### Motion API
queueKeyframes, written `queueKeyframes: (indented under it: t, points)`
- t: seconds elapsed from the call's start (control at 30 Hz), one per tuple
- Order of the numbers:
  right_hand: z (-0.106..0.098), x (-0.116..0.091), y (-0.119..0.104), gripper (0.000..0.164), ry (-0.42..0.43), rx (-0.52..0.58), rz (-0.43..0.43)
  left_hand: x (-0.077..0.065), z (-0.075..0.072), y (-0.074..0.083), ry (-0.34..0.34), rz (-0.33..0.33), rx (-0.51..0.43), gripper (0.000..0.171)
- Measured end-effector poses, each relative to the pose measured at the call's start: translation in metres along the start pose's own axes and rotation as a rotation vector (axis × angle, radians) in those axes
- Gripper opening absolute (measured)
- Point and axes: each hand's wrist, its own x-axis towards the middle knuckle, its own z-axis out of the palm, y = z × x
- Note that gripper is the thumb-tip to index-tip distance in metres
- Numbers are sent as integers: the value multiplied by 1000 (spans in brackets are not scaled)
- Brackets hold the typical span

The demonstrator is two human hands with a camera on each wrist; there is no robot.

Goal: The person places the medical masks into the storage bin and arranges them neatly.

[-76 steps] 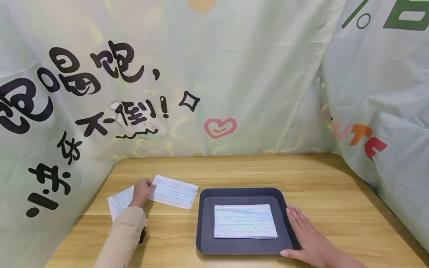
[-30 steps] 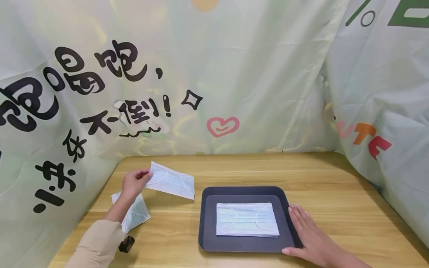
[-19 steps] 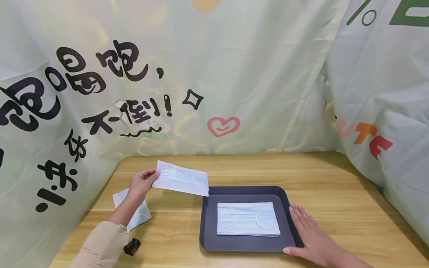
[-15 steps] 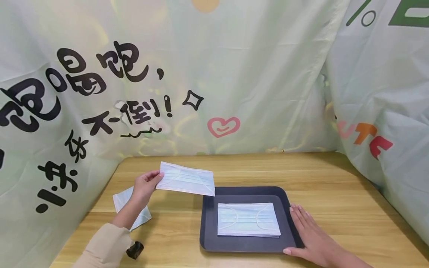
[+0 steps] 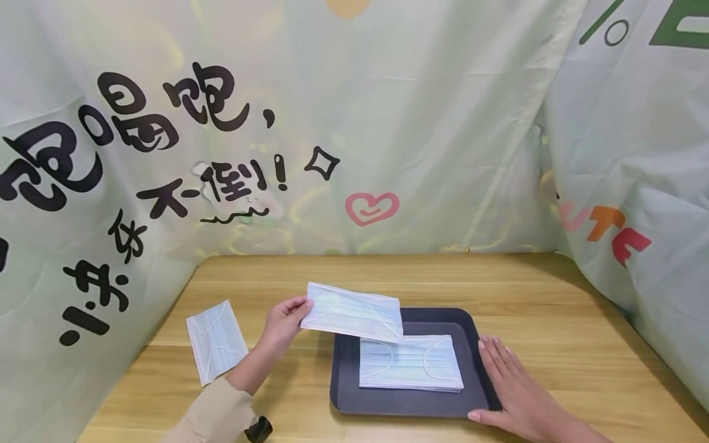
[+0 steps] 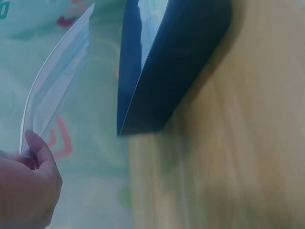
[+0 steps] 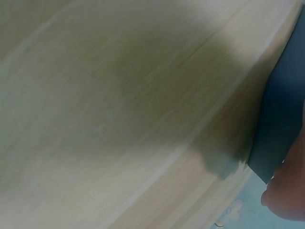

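Observation:
Between thumb and fingers, my left hand pinches a pale blue pleated face mask by its left end. In the head view the mask overlaps the upper left of a dark grey tray; the left wrist view has it raised above the tray's rim, slightly bowed. Inside the tray lies a neat stack of face masks, ear loops on top. My right hand rests with extended fingers along the tray's right side, thumb at the near corner. Another single mask lies slanted on the table, left of my left forearm.
The wooden table carries the tray right of its middle. A printed cloth hangs behind and along both sides. A small black device is on my left wrist, by the beige sleeve.
My left hand has lifted the mask off the table at the left and carried it rightward to the tray. The right hand has stayed at the tray's side.

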Motion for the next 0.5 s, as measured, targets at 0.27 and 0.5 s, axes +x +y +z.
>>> queueKeyframes:
  t: [0.27,0.5]
  points:
    - [3,0,1,123,17,8,9,-16,27,-14,-48,-46,-40,26]
    - [2,0,1,123,10,2,12,-25,48,-24,-105,-67,-55,29]
